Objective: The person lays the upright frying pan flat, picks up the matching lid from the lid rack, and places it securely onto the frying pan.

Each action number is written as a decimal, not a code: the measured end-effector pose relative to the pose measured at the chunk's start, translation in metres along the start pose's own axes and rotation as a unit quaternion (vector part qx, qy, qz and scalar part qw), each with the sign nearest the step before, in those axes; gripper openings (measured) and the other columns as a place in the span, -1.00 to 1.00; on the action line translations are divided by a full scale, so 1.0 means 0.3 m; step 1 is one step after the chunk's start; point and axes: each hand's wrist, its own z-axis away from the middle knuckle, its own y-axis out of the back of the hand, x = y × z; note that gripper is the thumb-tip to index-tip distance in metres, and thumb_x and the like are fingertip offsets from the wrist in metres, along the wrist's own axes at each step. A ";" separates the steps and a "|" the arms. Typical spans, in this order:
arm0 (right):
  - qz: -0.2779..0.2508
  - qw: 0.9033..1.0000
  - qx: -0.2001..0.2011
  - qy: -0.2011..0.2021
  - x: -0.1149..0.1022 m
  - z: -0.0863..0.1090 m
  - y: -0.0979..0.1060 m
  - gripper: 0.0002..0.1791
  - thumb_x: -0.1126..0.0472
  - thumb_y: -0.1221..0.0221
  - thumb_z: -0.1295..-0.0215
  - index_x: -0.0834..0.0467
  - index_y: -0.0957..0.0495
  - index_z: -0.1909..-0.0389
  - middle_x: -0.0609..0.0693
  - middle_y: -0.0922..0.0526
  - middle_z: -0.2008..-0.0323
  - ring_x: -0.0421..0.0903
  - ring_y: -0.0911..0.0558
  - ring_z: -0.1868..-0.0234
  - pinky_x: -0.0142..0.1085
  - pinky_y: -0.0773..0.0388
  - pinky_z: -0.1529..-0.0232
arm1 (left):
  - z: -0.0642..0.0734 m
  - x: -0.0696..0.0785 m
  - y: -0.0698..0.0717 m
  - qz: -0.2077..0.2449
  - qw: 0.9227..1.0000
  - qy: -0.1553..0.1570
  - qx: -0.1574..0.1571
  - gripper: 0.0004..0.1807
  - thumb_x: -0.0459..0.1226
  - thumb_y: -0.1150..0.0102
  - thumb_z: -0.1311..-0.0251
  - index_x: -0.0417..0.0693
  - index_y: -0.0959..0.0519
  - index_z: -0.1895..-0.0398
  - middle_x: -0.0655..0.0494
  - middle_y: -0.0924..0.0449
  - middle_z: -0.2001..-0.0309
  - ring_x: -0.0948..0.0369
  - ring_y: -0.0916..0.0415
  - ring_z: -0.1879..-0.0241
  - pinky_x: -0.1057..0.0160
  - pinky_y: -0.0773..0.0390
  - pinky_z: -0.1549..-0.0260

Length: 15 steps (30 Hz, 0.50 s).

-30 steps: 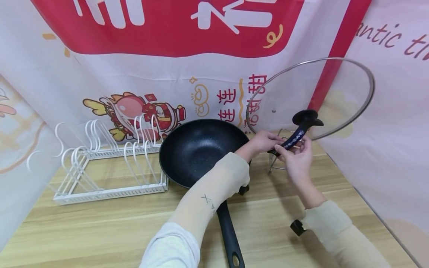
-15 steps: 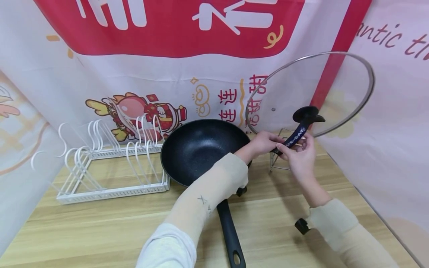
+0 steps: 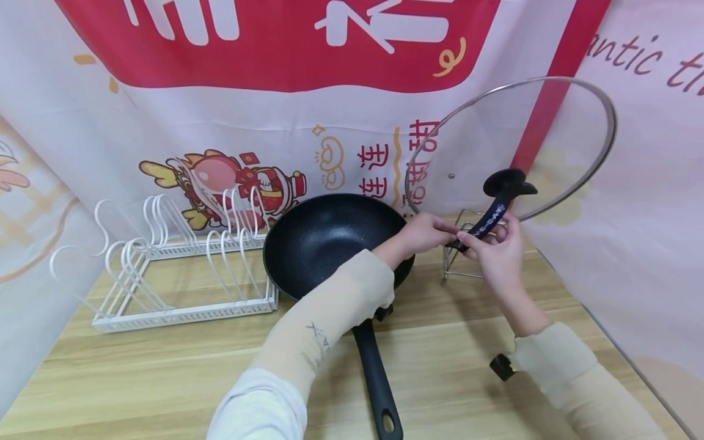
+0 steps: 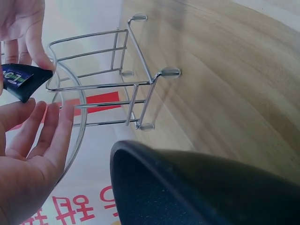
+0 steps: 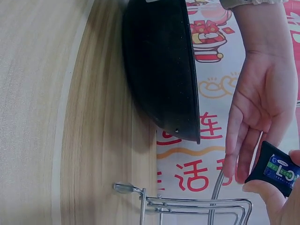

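Note:
A large glass lid [image 3: 612, 122] with a metal rim is held up tilted at the right, its black handle [image 3: 491, 215] facing me. My right hand [image 3: 503, 253] grips the handle's lower part between thumb and fingers. My left hand [image 3: 426, 234] is at the handle's lower end; in the left wrist view its thumb touches the tip, and its long fingers [image 4: 58, 136] lie nearly straight beside the rim. Behind the hands stands a small chrome wire rack [image 4: 140, 89], partly hidden. A black frying pan [image 3: 330, 238] rests left of the hands, its handle toward me, partly covered by my left forearm.
A white rack [image 3: 187, 315] with curved wire dividers stands at the left of the wooden table [image 3: 165, 379]. Printed cloth [image 3: 264, 116] hangs along the back and both sides, close behind the pan and the lid.
The lid and my right hand have risen slightly. My left hand has shifted a little to the left, and its forearm has swung left across the pan. The pan and racks stay put.

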 end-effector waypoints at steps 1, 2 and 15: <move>0.000 1.000 0.000 -0.002 -0.002 -0.001 0.001 -0.30 0.69 -0.27 -0.11 0.05 -0.30 -0.14 0.03 -0.51 0.20 -0.18 -0.62 0.30 -0.38 -0.69 0.41 | 0.001 0.001 0.003 0.000 1.000 -0.002 0.000 -0.72 -0.30 -0.17 -0.47 -0.14 -0.69 -0.15 0.03 -0.72 -0.04 0.25 -0.61 0.07 0.28 -0.57 0.07; -0.002 1.000 0.000 -0.004 -0.003 -0.001 0.002 -0.30 0.70 -0.27 -0.11 0.05 -0.30 -0.14 0.02 -0.51 0.21 -0.18 -0.62 0.30 -0.38 -0.69 0.41 | 0.003 0.003 0.006 -0.002 1.000 -0.003 0.001 -0.72 -0.30 -0.17 -0.47 -0.14 -0.70 -0.14 0.04 -0.73 -0.02 0.25 -0.61 0.08 0.27 -0.57 0.06; -0.013 1.000 -0.010 -0.016 -0.033 -0.005 0.006 -0.23 0.72 -0.26 -0.11 0.08 -0.27 -0.24 0.01 -0.50 0.18 -0.17 -0.60 0.28 -0.36 -0.69 0.42 | 0.040 -0.007 0.051 -0.084 0.995 -0.057 0.022 -0.75 -0.27 -0.19 -0.47 -0.11 -0.70 -0.11 0.06 -0.73 -0.01 0.23 -0.62 0.00 0.33 -0.58 0.06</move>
